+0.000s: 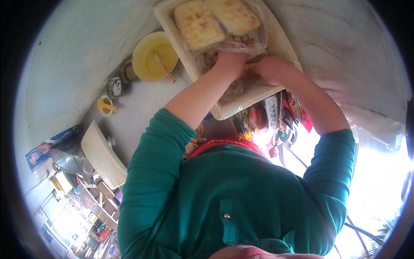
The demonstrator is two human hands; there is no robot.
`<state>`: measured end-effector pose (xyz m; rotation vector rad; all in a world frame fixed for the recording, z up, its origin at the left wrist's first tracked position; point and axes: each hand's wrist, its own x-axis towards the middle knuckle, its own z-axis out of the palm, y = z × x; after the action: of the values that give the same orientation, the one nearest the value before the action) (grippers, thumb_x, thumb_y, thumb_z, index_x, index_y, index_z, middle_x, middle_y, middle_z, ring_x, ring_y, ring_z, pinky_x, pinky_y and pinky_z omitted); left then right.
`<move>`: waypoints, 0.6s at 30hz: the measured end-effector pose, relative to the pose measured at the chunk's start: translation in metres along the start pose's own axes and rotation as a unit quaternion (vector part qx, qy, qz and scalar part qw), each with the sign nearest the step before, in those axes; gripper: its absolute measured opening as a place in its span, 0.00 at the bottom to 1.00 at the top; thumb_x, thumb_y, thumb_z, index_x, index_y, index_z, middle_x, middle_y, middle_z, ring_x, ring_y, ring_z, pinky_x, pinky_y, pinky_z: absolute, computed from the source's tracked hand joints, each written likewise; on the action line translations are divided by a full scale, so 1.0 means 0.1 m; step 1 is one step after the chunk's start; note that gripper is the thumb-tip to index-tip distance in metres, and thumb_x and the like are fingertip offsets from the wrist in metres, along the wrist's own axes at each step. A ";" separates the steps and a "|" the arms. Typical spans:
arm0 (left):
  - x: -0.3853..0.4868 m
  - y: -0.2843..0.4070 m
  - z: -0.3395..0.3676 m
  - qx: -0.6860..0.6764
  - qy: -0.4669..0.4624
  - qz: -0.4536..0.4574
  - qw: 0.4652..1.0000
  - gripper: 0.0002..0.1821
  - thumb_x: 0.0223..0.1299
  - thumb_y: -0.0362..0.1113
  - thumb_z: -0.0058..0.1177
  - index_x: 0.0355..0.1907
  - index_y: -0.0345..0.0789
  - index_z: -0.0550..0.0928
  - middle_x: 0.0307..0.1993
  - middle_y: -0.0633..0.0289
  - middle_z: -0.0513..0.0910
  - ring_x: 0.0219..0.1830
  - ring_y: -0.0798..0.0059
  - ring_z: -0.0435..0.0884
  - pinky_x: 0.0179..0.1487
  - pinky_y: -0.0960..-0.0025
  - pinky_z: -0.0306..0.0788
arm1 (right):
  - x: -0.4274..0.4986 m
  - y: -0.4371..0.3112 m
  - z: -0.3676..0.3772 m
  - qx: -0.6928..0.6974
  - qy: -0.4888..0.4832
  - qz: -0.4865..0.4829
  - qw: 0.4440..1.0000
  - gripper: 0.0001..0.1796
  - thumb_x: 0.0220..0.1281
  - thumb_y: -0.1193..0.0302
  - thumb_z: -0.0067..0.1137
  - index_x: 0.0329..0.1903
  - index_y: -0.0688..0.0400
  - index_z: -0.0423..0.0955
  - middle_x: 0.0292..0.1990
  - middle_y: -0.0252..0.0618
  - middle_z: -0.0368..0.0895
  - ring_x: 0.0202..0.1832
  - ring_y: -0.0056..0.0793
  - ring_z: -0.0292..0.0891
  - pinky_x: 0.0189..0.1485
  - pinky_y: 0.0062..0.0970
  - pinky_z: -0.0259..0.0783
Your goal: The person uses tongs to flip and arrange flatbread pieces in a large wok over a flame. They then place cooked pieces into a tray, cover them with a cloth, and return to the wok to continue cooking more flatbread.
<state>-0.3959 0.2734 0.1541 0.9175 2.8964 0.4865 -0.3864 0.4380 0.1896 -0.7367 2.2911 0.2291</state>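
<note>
Both hands reach into a pale, long rectangular tub at the top of the head view. My left hand is partly under clear plastic film, its fingers hidden. Beside it, to the right, my right hand is bent down towards some pale food pieces; its fingertips cannot be seen clearly. Two flat, browned slabs of bread or cake lie side by side in the film at the tub's far end. Small rounded pieces show near them.
Left of the tub stands a yellow bowl with a wooden stick or chopsticks. Nearby are a small dark bowl of white stuff and a cup with a yellow scoop. Packets sit below the tub; a pale board-like object stands lower left.
</note>
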 end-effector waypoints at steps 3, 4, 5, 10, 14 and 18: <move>-0.02 0.01 -0.05 0.020 -0.050 -0.023 0.998 0.22 0.52 0.36 0.57 0.52 0.37 0.79 0.51 0.49 0.80 0.55 0.53 0.79 0.53 0.55 0.75 | 0.29 -0.05 0.22 0.012 0.004 0.024 1.000 0.18 0.61 0.61 0.49 0.50 0.52 0.80 0.46 0.46 0.83 0.49 0.46 0.80 0.52 0.41 0.75; -0.03 0.03 -0.06 0.030 -0.067 -0.019 0.997 0.21 0.51 0.36 0.58 0.51 0.37 0.80 0.49 0.48 0.81 0.52 0.53 0.80 0.50 0.56 0.77 | 0.42 -0.07 0.31 0.026 0.013 0.039 0.999 0.21 0.62 0.57 0.49 0.53 0.50 0.79 0.48 0.46 0.83 0.50 0.46 0.79 0.53 0.40 0.74; -0.06 0.03 -0.08 0.020 -0.088 -0.023 0.996 0.18 0.51 0.35 0.56 0.48 0.37 0.81 0.47 0.48 0.82 0.51 0.53 0.81 0.49 0.56 0.77 | 0.52 -0.09 0.42 0.009 0.021 0.013 1.000 0.21 0.63 0.57 0.48 0.53 0.51 0.79 0.48 0.46 0.82 0.50 0.46 0.79 0.53 0.40 0.74; -0.13 0.01 -0.17 0.017 -0.210 -0.031 0.977 0.12 0.52 0.34 0.55 0.40 0.35 0.84 0.40 0.49 0.84 0.46 0.53 0.83 0.46 0.55 0.78 | 0.52 -0.07 0.45 0.071 -0.027 0.062 0.995 0.23 0.64 0.54 0.46 0.52 0.53 0.80 0.49 0.48 0.82 0.50 0.45 0.80 0.54 0.40 0.74; -0.26 -0.08 -0.30 0.009 -0.191 -0.039 0.981 0.14 0.53 0.35 0.56 0.44 0.37 0.82 0.39 0.52 0.84 0.45 0.53 0.83 0.44 0.55 0.78 | -0.05 0.15 -0.06 0.029 -0.014 0.076 0.997 0.14 0.58 0.64 0.55 0.42 0.57 0.81 0.47 0.48 0.81 0.51 0.47 0.77 0.54 0.40 0.71; -0.33 -0.15 -0.35 -0.053 -0.091 -0.049 0.993 0.13 0.53 0.35 0.56 0.43 0.38 0.81 0.37 0.54 0.85 0.43 0.55 0.84 0.42 0.55 0.78 | -0.46 0.27 -0.18 0.051 0.211 -0.121 0.969 0.07 0.54 0.70 0.57 0.34 0.60 0.77 0.43 0.45 0.79 0.48 0.47 0.75 0.51 0.42 0.72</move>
<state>-0.3821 0.2332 0.1815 0.7594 2.7070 0.5137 -0.3849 0.4748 0.2327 -1.0839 2.5505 -0.1749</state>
